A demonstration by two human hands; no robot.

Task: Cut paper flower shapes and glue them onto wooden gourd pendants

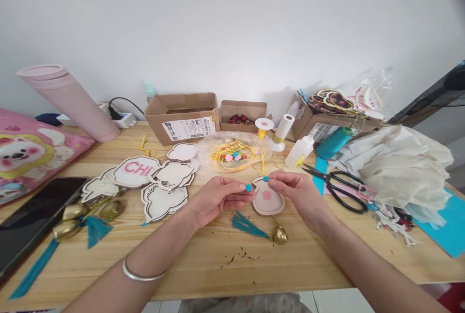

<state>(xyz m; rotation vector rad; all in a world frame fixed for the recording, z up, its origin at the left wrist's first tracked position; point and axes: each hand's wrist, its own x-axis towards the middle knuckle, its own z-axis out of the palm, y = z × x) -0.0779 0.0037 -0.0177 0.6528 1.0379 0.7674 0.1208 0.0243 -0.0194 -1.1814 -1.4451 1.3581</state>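
Note:
Between thumb and fingers, my left hand (221, 196) pinches a small blue piece (248, 187). My right hand (296, 194) has its thumb and index finger closed on another small blue piece (266, 179), over the top of a gourd-shaped pendant (269, 205). A pink flower shape (267, 195) shows at the pendant's middle, and a yellow cord rises from its top. Below it, a gold bell (279, 235) and a blue-green tassel (249, 225) lie on the wooden table (203, 269).
Wooden-framed plaques (165, 201) and gold bells (67, 229) lie left, beside a phone (32, 216). Behind are a cardboard box (181, 119), yellow cord (232, 150) and a glue bottle (300, 151). Black scissors (341, 187), teal thread (332, 143) and white fabric (395, 167) are on the right.

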